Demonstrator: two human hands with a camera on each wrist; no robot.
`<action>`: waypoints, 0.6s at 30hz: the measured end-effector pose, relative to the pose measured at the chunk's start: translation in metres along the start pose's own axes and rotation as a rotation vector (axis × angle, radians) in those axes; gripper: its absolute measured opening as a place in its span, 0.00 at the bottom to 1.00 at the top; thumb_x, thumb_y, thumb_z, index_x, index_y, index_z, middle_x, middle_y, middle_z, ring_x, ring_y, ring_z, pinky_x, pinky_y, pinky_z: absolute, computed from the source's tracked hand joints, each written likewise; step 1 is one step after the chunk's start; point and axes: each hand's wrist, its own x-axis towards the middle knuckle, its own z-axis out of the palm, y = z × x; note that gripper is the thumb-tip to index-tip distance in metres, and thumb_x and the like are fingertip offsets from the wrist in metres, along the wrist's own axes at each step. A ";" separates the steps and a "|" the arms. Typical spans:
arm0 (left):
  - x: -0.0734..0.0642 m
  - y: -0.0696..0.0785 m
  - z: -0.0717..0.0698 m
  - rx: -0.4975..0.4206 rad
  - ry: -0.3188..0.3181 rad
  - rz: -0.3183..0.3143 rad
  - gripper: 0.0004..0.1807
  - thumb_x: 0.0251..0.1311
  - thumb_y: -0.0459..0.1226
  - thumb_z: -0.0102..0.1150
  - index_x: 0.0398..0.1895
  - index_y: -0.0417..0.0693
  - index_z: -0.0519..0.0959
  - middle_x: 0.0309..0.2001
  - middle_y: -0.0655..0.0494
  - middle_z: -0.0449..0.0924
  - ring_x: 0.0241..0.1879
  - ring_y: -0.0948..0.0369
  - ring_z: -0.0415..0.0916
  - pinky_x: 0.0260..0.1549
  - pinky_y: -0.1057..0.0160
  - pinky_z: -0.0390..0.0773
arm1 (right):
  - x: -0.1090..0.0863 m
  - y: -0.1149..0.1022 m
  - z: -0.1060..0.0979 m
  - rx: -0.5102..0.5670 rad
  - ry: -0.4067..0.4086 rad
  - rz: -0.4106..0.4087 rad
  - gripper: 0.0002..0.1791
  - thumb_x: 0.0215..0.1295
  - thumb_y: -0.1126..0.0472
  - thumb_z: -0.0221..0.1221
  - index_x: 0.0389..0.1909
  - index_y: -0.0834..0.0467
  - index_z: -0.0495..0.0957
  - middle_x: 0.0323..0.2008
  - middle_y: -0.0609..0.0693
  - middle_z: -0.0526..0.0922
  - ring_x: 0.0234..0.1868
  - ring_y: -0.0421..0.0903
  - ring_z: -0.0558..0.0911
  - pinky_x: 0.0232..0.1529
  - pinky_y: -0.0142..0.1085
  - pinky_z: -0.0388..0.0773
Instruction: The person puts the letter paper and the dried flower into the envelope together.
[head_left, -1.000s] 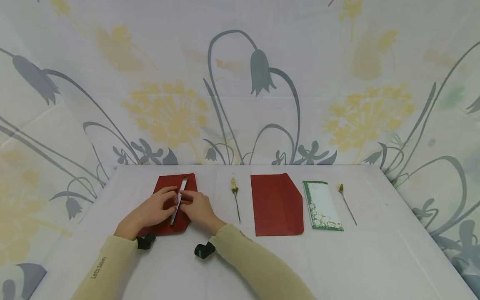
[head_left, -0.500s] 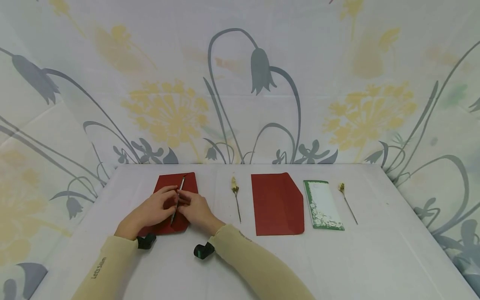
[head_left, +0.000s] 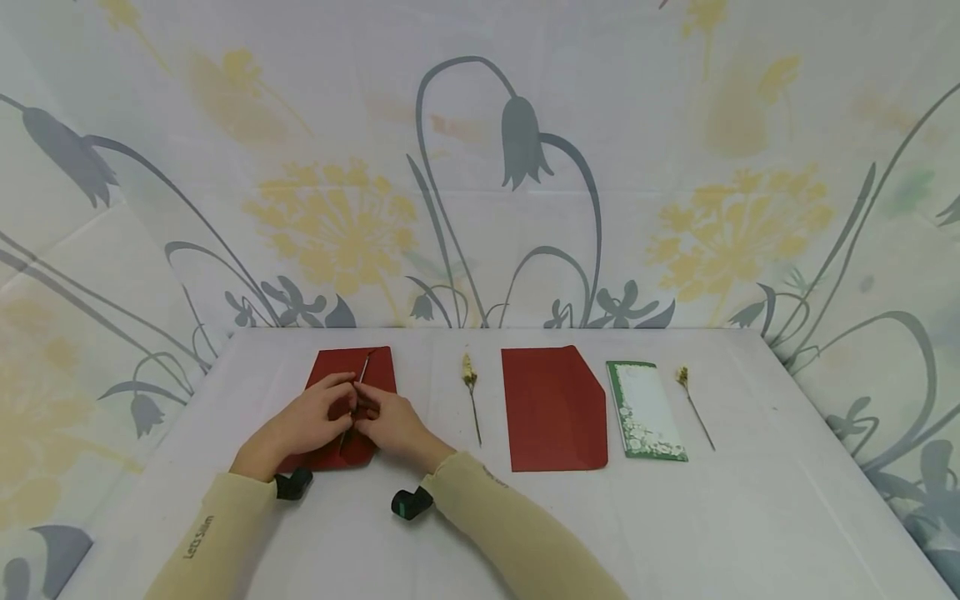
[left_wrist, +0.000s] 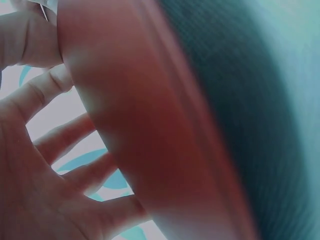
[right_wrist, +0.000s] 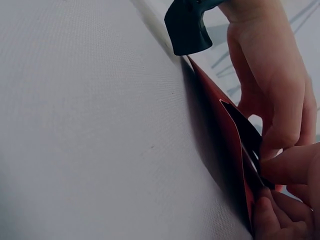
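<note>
On the table's left side lies a red envelope [head_left: 339, 362] with its slit parted. Only a thin pale edge of a card [head_left: 364, 368] shows in that slit. My left hand [head_left: 307, 419] holds the envelope along the slit; in the left wrist view its fingers reach the envelope's edge [left_wrist: 135, 120]. From the other side, my right hand [head_left: 393, 419] pinches the card at the opening. The right wrist view shows fingertips of both hands close together beside the parted envelope [right_wrist: 230, 142]; the exact contact of each is partly hidden.
A dried flower [head_left: 469, 379] lies right of the hands. Beyond it are a second red envelope [head_left: 553, 410], a green-bordered floral card [head_left: 649, 408] and another dried flower [head_left: 684, 379]. A flower-patterned cloth [head_left: 480, 217] hangs behind the white table [head_left: 780, 483].
The white card's visible strip has narrowed to a thin edge, sinking into the envelope's slit. My right hand has shifted slightly left; my left hand stays in place.
</note>
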 end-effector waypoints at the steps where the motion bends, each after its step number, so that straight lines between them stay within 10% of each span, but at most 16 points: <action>1: 0.000 0.000 0.000 0.001 -0.001 0.002 0.06 0.58 0.30 0.58 0.36 0.48 0.77 0.67 0.33 0.65 0.63 0.36 0.66 0.58 0.37 0.68 | 0.000 0.001 0.000 0.011 -0.005 0.002 0.33 0.66 0.68 0.61 0.72 0.57 0.66 0.63 0.49 0.77 0.57 0.36 0.79 0.54 0.25 0.73; 18: -0.002 0.001 0.002 0.007 -0.016 0.032 0.09 0.58 0.32 0.64 0.31 0.55 0.74 0.67 0.33 0.65 0.65 0.35 0.63 0.58 0.34 0.67 | 0.004 0.000 -0.006 0.041 -0.077 0.074 0.33 0.70 0.70 0.55 0.75 0.59 0.60 0.68 0.50 0.71 0.65 0.39 0.73 0.60 0.29 0.70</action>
